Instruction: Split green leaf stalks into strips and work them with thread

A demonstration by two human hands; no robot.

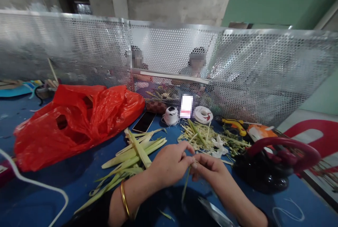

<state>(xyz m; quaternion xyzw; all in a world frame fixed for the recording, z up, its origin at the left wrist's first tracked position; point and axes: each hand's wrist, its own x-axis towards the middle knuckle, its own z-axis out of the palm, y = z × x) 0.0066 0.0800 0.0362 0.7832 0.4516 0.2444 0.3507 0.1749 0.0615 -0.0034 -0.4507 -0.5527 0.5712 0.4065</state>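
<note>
My left hand (169, 165), a gold bangle on its wrist, and my right hand (211, 170) meet over the front of the table. Their thumbs and fingertips are pinched together on a narrow green husk strip (185, 188), whose loose end hangs down. Pale green corn husks (137, 153) lie in a loose pile beside and behind my left hand. Beyond the right fingers is a heap of shredded husk scraps (199, 137). A metal blade (215, 213) lies below my right wrist, its handle out of sight.
A red plastic bag (79, 121) covers the left of the blue table. Farther back are a dark phone (144, 121), white thread spool (171, 116), lit screen (186, 106) and white reel (203, 115). A black kettle-like object (264, 170) stands right. Two people sit behind the perforated metal screen (171, 40).
</note>
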